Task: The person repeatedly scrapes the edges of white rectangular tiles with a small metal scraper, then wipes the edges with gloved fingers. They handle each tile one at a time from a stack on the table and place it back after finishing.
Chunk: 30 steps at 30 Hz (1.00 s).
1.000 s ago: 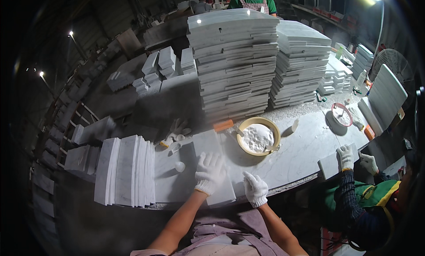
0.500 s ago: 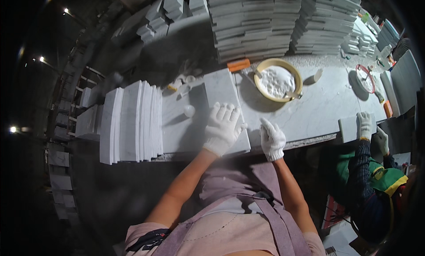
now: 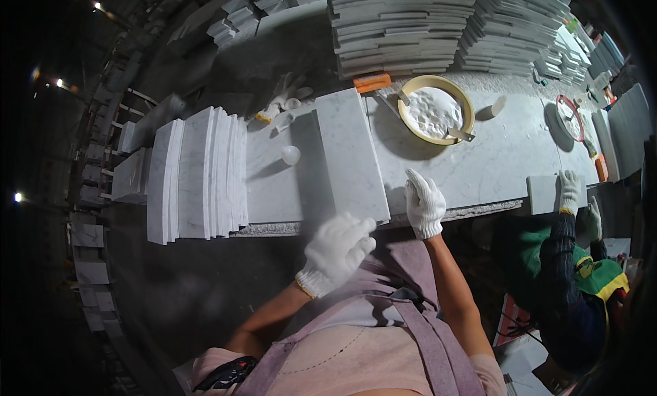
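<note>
A long white stone slab [image 3: 352, 156] with grey veins lies on the worktable [image 3: 472, 177] in front of me. My left hand [image 3: 339, 253], in a white knit glove, is off the slab, just in front of its near end. Its fingers are blurred but look loosely spread, with nothing in them. My right hand [image 3: 425, 204], gloved alike, stands edge-on at the table's front edge, right of the slab, fingers stretched out and holding nothing. Beyond it sits a yellowish bowl [image 3: 469, 112] of white powder or paste, with a flat scraper [image 3: 460, 134] at its rim.
Several slabs [image 3: 195, 177] stand on edge at the left. A translucent round piece [image 3: 291, 155] and loose gloves [image 3: 287, 91] lie nearby. An orange block [image 3: 373, 82] and tall slab stacks [image 3: 404, 26] are behind. At right, another person's gloved hand [image 3: 569, 190] rests on a slab.
My left hand has come off the slab, back toward my body. My right hand stays in nearly the same place, and the whole view has shifted slightly.
</note>
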Each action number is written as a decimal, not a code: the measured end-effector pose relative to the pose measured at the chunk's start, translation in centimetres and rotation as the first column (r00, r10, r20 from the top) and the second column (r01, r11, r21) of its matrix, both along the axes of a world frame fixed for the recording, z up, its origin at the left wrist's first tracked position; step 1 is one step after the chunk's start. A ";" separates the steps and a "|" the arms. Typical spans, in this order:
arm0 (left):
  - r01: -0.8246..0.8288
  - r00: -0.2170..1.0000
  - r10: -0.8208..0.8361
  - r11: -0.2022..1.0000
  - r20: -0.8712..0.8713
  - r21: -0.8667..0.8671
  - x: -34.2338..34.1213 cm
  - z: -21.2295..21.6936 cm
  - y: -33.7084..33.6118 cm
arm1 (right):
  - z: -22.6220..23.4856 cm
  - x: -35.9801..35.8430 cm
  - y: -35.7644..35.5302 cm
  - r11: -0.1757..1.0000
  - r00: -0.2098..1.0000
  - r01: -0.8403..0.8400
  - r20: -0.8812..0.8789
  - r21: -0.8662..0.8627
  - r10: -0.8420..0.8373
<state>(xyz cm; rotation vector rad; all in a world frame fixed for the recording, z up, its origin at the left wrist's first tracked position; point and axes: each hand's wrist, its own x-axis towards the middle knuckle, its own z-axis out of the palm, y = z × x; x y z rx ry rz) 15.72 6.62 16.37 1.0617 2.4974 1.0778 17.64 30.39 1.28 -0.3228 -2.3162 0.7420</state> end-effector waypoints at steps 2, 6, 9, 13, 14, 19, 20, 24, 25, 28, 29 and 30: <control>-0.028 0.944 0.033 0.999 -0.328 0.019 -1.2 -0.4 0.2 | 0.0 -0.1 0.0 1.000 1.000 0.012 0.007 -0.002 -0.012; -0.080 0.818 0.001 0.991 -0.575 -0.112 -4.4 -2.4 1.8 | -0.3 -0.2 0.0 0.999 1.000 0.018 -0.008 0.031 -0.017; -0.084 0.799 -0.054 0.976 -0.599 -0.199 -6.9 -3.7 3.0 | -0.5 0.0 0.0 0.999 1.000 0.029 0.005 0.039 -0.029; -0.120 0.754 -0.006 0.982 -0.657 -0.146 -10.6 -4.9 4.6 | -0.2 0.2 0.1 1.000 0.999 0.000 -0.038 -0.031 -0.001; -0.134 0.751 -0.021 0.974 -0.660 -0.184 -11.4 -5.0 4.8 | 0.1 0.3 0.1 1.000 1.000 -0.007 -0.015 -0.005 0.007; -0.159 0.731 -0.028 0.965 -0.681 -0.211 -12.7 -6.0 5.5 | 1.3 0.3 -0.2 0.999 0.999 0.038 -0.019 0.030 -0.037; -0.178 0.713 -0.018 0.962 -0.701 -0.206 -12.5 -6.1 5.4 | 1.4 0.3 -0.2 0.999 0.999 0.039 -0.038 0.034 -0.038; -0.189 0.688 -0.034 0.956 -0.725 -0.224 -11.9 -6.3 5.1 | 1.3 0.3 -0.2 0.999 0.998 0.030 -0.061 0.030 -0.028; -0.177 0.686 -0.042 0.959 -0.727 -0.222 -11.8 -6.3 5.0 | 1.2 0.3 -0.2 0.999 0.996 0.026 -0.082 0.042 -0.023; -0.161 0.700 -0.030 0.967 -0.713 -0.199 -11.6 -6.0 4.8 | 1.0 0.4 -0.2 0.999 0.997 0.030 -0.069 0.038 -0.027; -0.155 0.716 -0.028 0.968 -0.698 -0.198 -11.5 -5.8 4.7 | 0.9 0.4 -0.2 0.999 0.998 0.039 -0.045 0.037 -0.038; -0.141 0.746 -0.044 0.965 -0.665 -0.222 -11.3 -5.7 4.7 | 0.9 0.4 -0.2 0.998 0.999 0.046 -0.018 0.033 -0.046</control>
